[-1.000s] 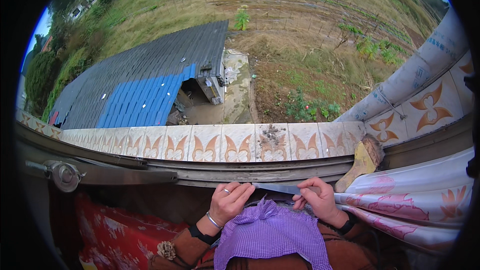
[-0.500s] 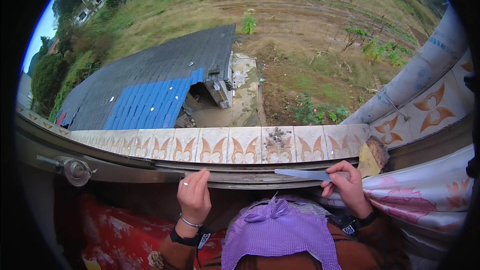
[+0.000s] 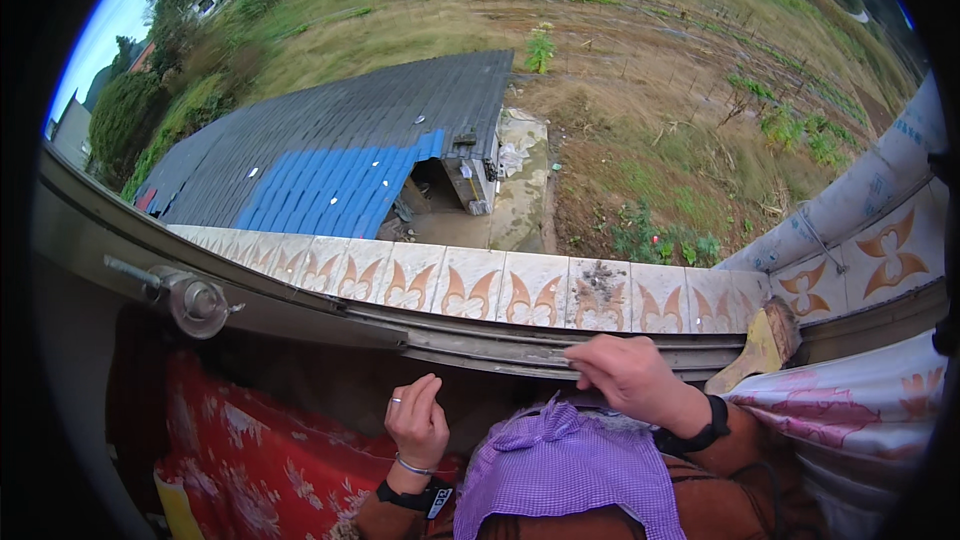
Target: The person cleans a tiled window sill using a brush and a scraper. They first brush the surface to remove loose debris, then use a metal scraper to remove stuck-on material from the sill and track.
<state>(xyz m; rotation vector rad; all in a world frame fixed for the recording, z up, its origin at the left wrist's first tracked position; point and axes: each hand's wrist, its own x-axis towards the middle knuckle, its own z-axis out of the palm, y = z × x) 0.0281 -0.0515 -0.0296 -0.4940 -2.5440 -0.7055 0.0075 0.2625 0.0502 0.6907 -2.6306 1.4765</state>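
Note:
My right hand [image 3: 635, 378] hovers at the near edge of the metal window track [image 3: 480, 342], its fingers pinched and slightly blurred. What those fingers hold, if anything, is hidden; the pale flat blade seen earlier does not show now. Lower and to the left, my left hand [image 3: 418, 423] is raised with fingers and thumb drawn together, nothing visible between them. It is apart from the track. A wide yellowish-handled brush [image 3: 758, 348] with dark bristles leans at the track's right end. Dark crumbs of dirt [image 3: 602, 282] lie on the patterned tile sill [image 3: 470, 285].
Beyond the sill is a drop to a shed with a grey and blue roof [image 3: 330, 175] and a field. A pale curtain [image 3: 850, 390] hangs at right, below a slanting pipe [image 3: 850, 210]. A round metal fitting [image 3: 198, 304] juts at left; red floral cloth [image 3: 250, 450] lies below.
My right hand has moved left along the track, and its pale blade is no longer visible. My left hand has dropped away from the track. The whole view has shifted and tilted somewhat.

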